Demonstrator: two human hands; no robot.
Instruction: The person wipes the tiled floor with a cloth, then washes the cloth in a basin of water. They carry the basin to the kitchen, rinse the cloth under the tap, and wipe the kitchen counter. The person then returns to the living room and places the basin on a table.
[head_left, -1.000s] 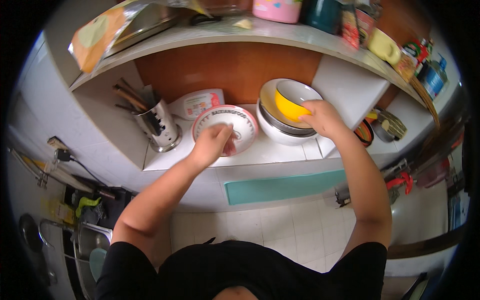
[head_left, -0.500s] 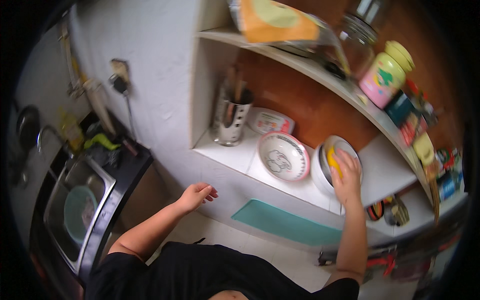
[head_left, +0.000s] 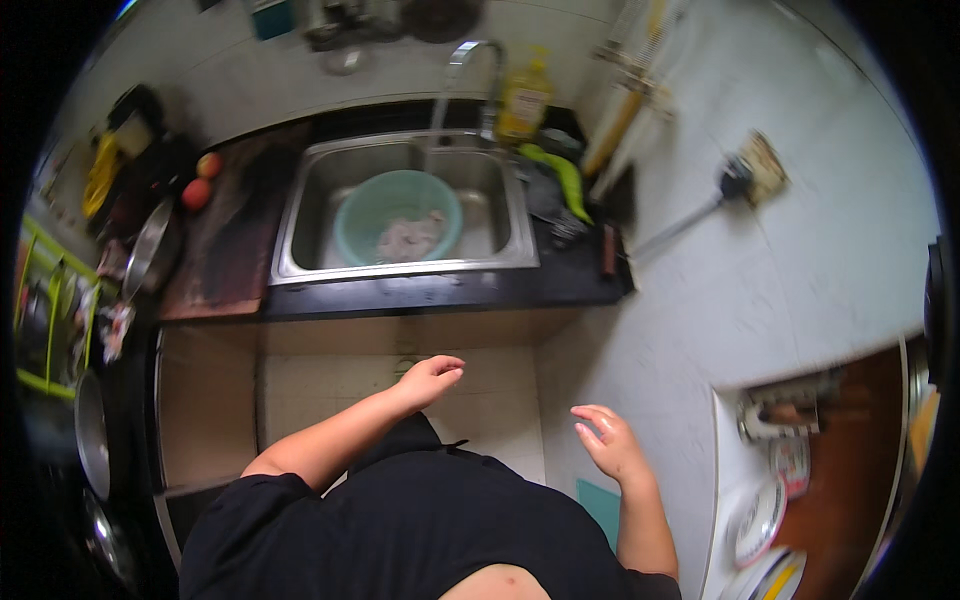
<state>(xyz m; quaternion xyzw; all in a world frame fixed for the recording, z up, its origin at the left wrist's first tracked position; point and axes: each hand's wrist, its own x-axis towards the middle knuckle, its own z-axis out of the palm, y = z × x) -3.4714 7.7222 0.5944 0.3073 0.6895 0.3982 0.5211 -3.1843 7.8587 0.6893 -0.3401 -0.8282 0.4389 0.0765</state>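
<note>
My left hand (head_left: 430, 382) hangs in front of my body with nothing in it, its fingers loosely bent. To its right my right hand (head_left: 608, 446) is also bare, thumb and fingers apart. Both are over the floor, short of the counter, and touch nothing. Ahead is a steel sink (head_left: 500, 255) holding a pale green basin (head_left: 350, 235). A pale pinkish mass (head_left: 405, 240) lies in the basin; its kind I cannot make out. From the curved faucet (head_left: 480, 48) a stream of water seems to fall into the basin.
A dark cutting board (head_left: 225, 250) and two reddish round fruits (head_left: 197, 194) lie left of the sink. A yellow bottle (head_left: 524, 105) stands behind it. At lower right, a wall shelf holds a white bowl (head_left: 760, 520) and stacked bowls (head_left: 790, 575) with something yellow inside.
The view has swung left from the shelf to the sink. My right hand has let go of the yellow thing, left in the stacked bowls, and drawn back. My left hand stays empty.
</note>
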